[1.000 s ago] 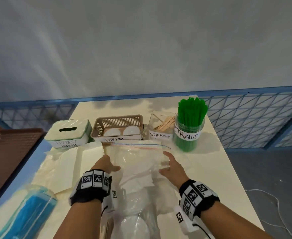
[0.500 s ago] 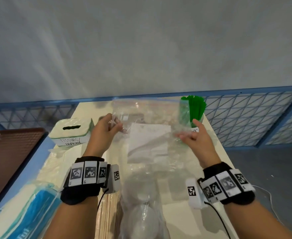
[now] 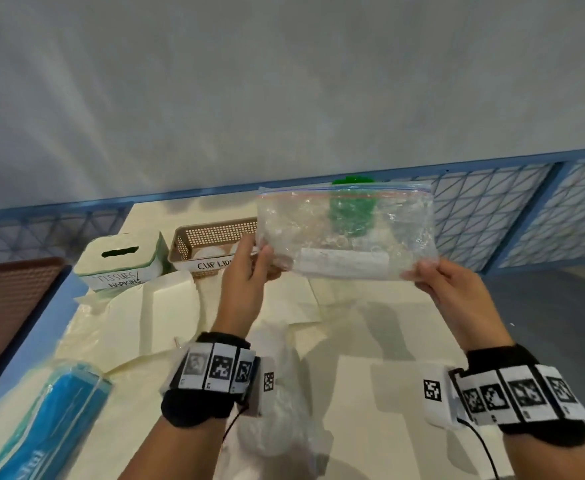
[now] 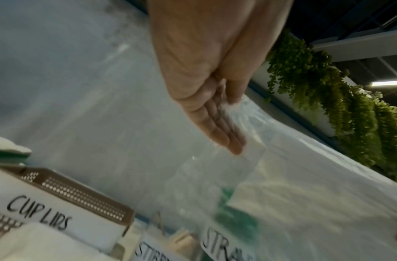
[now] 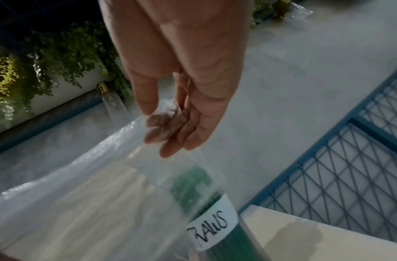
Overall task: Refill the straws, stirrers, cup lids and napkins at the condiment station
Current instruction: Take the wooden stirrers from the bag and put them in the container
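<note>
Both hands hold a clear zip bag (image 3: 346,230) up above the table, its sealed edge on top. My left hand (image 3: 260,254) pinches its lower left corner and my right hand (image 3: 422,268) pinches the lower right corner. A white label shows on the bag; its contents are too blurred to make out. Behind it, seen through the plastic, stands the jar of green straws (image 3: 351,216), labelled in the right wrist view (image 5: 215,226). The brown cup lids basket (image 3: 211,237) (image 4: 76,194) and the tissues/napkins box (image 3: 121,261) stand to the left. The bag mostly hides the stirrer holder.
Another clear bag (image 3: 280,403) lies on the table between my wrists. Cream paper sheets (image 3: 166,317) are spread over the left half. A blue wrapped pack (image 3: 42,420) lies at the front left. A blue mesh railing (image 3: 492,216) runs behind the table.
The zip bag came up off the table and now hangs higher and further right in front of the straws. My hands have spread apart to its lower corners.
</note>
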